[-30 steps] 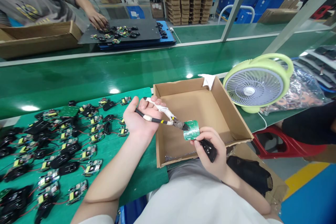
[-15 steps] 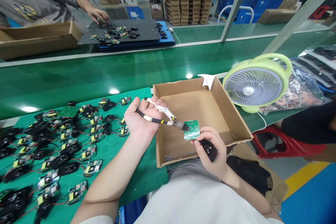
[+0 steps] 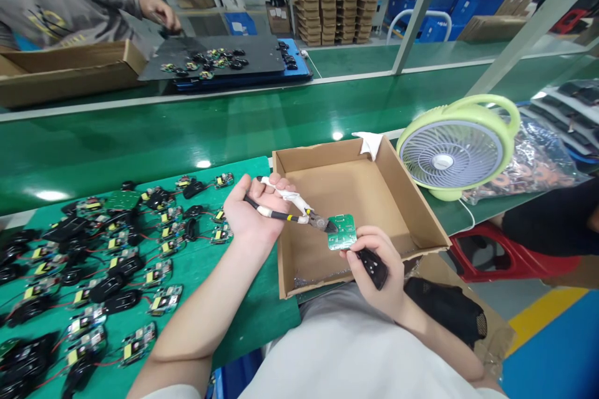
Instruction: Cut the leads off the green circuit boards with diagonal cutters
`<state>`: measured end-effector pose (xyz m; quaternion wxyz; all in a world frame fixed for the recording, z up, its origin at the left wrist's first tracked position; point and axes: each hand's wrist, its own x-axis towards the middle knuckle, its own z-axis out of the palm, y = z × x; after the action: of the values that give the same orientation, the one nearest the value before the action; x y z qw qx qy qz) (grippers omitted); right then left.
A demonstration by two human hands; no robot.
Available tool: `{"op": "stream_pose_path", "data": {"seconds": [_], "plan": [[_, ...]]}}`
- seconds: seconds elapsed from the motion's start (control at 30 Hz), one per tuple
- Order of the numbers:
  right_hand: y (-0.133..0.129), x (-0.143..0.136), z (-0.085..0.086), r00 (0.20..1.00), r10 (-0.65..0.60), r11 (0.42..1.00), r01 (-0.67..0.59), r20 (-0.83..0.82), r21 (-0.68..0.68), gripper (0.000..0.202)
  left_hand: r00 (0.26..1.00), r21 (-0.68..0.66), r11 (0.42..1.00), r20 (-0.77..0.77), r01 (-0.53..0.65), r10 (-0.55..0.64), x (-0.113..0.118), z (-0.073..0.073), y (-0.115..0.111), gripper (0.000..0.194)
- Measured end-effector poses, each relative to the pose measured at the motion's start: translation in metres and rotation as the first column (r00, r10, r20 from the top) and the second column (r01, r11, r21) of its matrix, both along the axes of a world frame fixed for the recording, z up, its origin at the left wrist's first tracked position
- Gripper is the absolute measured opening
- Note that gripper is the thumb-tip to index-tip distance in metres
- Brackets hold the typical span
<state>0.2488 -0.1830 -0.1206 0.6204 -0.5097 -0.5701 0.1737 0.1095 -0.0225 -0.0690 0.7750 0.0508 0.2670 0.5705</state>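
Observation:
My left hand [image 3: 262, 209] is closed around the handles of a pair of diagonal cutters [image 3: 299, 209], one handle wrapped in white and the other black and yellow. The cutter jaws lie at the left edge of a green circuit board [image 3: 343, 232]. Whether they touch it or only overlap it in view, I cannot tell. My right hand [image 3: 381, 262] pinches the board's lower right corner, solder side up. A black plastic part [image 3: 373, 268] rests in the same hand, under the fingers. Both hands are above a shallow cardboard box [image 3: 360, 184].
Many circuit boards with black parts and red wires [image 3: 116, 262] cover the green mat at left. A green fan [image 3: 452, 156] stands right of the box beside a plastic bag of parts [image 3: 528, 168]. Across the bench, a co-worker's hand [image 3: 161, 14] is above a dark board [image 3: 262, 53].
My hands, the cutters and the board have hardly moved; the board's glare has faded slightly. The co-worker's hand has lifted away from the parts and shifted left.

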Motion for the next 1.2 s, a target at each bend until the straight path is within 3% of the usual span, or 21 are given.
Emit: {"op": "stream_pose_path", "data": {"seconds": [0.27,0.5,0.77,0.97,1.2], "plan": [[0.000,0.001,0.002,0.996,0.087,0.996,-0.087,0.029,-0.002,0.026,0.999,0.035,0.999,-0.020,-0.026,0.026,-0.002,0.004,0.001,0.044],[0.002,0.002,0.005,0.992,0.089,0.996,-0.088,0.086,-0.015,0.023,0.998,0.066,0.997,-0.042,-0.034,0.037,-0.004,0.010,0.001,0.045],[0.001,0.001,0.003,0.994,0.102,0.994,-0.101,0.030,-0.036,0.022,0.998,0.072,0.997,-0.040,-0.034,0.037,-0.007,0.011,0.002,0.046],[0.000,0.002,0.000,0.997,0.082,0.996,-0.083,-0.010,-0.044,0.022,0.997,0.079,0.995,0.048,-0.067,0.063,-0.008,0.015,0.001,0.049],[0.000,0.005,0.000,0.994,0.104,0.992,-0.107,-0.045,-0.066,0.021,1.000,0.108,0.994,0.024,0.002,-0.004,-0.003,0.012,-0.005,0.048]]}}
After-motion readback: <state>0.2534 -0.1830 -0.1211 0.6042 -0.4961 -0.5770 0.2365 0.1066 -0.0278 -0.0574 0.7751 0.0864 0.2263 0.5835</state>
